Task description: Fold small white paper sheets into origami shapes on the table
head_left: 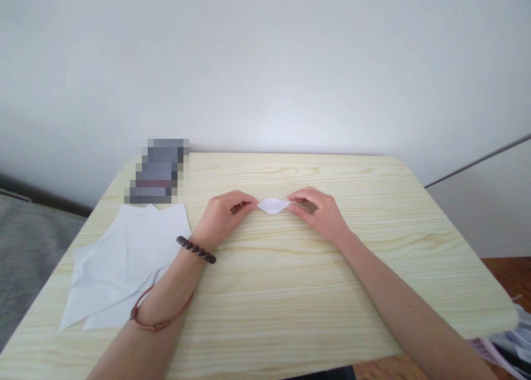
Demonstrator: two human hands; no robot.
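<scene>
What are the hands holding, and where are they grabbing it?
A small folded white paper, pinched at its two pointed ends: the left hand holds the left tip, the right hand the right tip.

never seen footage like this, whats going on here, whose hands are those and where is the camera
There is no machine here. The single picture comes from a camera worn on a person's head, looking forward and down, so the two bare arms reaching in from the bottom are that person's own.

The left hand and right hand each pinch one end of a small folded paper, white and pointed at both ends, over a pale wooden table.

To the left lie loose white sheets, with a blurred dark thing behind them. The left arm wears a beaded bracelet and a brown cord.
</scene>
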